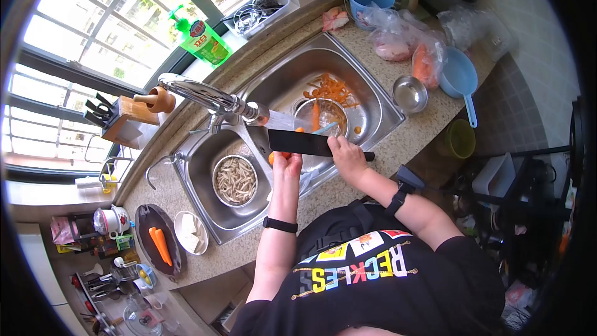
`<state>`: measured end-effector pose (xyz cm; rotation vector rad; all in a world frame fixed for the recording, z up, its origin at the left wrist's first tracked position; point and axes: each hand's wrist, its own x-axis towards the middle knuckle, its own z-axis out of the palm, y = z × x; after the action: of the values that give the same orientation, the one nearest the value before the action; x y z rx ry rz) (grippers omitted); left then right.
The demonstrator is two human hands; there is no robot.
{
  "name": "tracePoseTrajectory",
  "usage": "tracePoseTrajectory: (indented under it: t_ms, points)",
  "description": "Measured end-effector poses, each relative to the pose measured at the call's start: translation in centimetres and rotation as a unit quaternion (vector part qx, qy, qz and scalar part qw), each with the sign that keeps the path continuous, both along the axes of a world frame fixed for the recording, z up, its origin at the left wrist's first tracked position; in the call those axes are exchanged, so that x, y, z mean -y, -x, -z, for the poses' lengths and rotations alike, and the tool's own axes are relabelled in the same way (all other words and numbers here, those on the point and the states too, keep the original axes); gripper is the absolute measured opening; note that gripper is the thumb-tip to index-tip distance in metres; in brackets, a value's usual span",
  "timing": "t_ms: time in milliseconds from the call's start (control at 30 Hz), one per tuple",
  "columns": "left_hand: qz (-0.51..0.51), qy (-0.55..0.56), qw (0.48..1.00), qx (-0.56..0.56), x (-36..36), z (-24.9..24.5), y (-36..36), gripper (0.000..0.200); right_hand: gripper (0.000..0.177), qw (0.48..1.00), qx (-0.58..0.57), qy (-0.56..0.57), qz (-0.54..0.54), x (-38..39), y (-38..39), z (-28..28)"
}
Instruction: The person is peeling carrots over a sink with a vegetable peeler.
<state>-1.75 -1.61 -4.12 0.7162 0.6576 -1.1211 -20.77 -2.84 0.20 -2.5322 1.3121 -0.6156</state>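
My right hand (347, 157) grips a black cleaver (301, 142) near its handle, its broad blade held level over the sink's right basin. My left hand (287, 163) is closed just below the blade, around a carrot (272, 157) that is mostly hidden by the blade and fingers. Water runs from the faucet (254, 113) close beyond the blade. Behind it, a metal bowl (341, 112) stands in the right basin (292, 81), with a carrot and a light-blue tool (325, 128) at it. Orange peelings (329, 89) lie around the bowl's far side.
In the left basin is a bowl of pale strips (235, 180). Two carrots (160, 246) lie on a dark board (144, 218) beside a dish of white blocks (189, 233). A small steel bowl (410, 93), blue strainer (458, 73) and plastic bags (398, 40) occupy the right counter.
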Motion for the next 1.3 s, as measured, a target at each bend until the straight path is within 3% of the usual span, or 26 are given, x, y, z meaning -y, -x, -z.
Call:
tracePoseTrajectory:
  t_ms: [233, 433, 500, 567, 700, 833, 900, 967, 1033, 1100, 1133, 1233, 1300]
  points:
    - [-0.029, -0.033, 0.999, -0.026, 1.4, -0.8, 2.4, 0.027, 0.014, 0.989, 0.05, -0.139, 0.026, 0.3, -0.1, -1.7]
    - [-0.02, 0.002, 0.999, -0.033, 2.7, 2.7, 2.0, 0.028, 0.018, 0.969, 0.044, -0.24, 0.046, 2.5, -1.9, -0.3]
    - [-0.041, -0.078, 0.996, 0.007, 2.6, 3.3, 3.2, 0.029, 0.016, 0.967, 0.066, -0.243, 0.045, 4.0, -2.7, 0.8]
    - [-0.038, -0.061, 0.997, -0.006, 2.4, 3.5, 4.2, 0.031, 0.014, 0.971, 0.065, -0.219, 0.076, 6.2, -3.0, 2.4]
    - [0.002, 0.043, 0.997, -0.057, 3.5, 3.1, 0.6, 0.031, 0.023, 0.943, 0.115, -0.299, 0.088, 6.9, 0.2, 3.5]
    - [0.057, 0.031, 0.998, 0.026, 6.5, 0.4, -0.5, 0.03, 0.037, 0.916, 0.116, -0.371, 0.094, 5.5, 1.2, 3.6]
    - [0.088, 0.022, 0.994, 0.064, 7.0, 0.1, -1.4, 0.029, 0.035, 0.905, 0.136, -0.395, 0.085, 4.8, 1.3, 3.3]
    - [0.177, 0.138, 0.974, -0.007, 7.0, 0.0, -2.7, 0.03, 0.034, 0.892, 0.153, -0.419, 0.074, 4.2, 1.7, 2.1]
    - [0.173, 0.088, 0.98, 0.038, 6.6, -1.3, -3.1, 0.027, 0.03, 0.847, 0.182, -0.489, 0.097, 3.6, 2.2, 0.7]
    - [0.259, 0.045, 0.953, 0.151, 5.2, -0.7, -4.9, 0.021, 0.029, 0.81, 0.235, -0.527, 0.102, 3.1, 3.0, 1.3]
    - [0.26, -0.01, 0.927, 0.269, 4.0, -1.8, -5.3, 0.018, 0.03, 0.803, 0.243, -0.535, 0.097, 3.0, 3.5, 1.7]
    - [0.155, -0.048, 0.874, 0.459, 1.4, -1.2, -9.0, 0.024, 0.033, 0.789, 0.267, -0.545, 0.097, 2.6, 4.3, 2.0]
    - [0.109, -0.117, 0.843, 0.514, -0.2, -0.9, -13.0, 0.027, 0.033, 0.777, 0.273, -0.557, 0.113, 2.2, 4.3, 1.0]
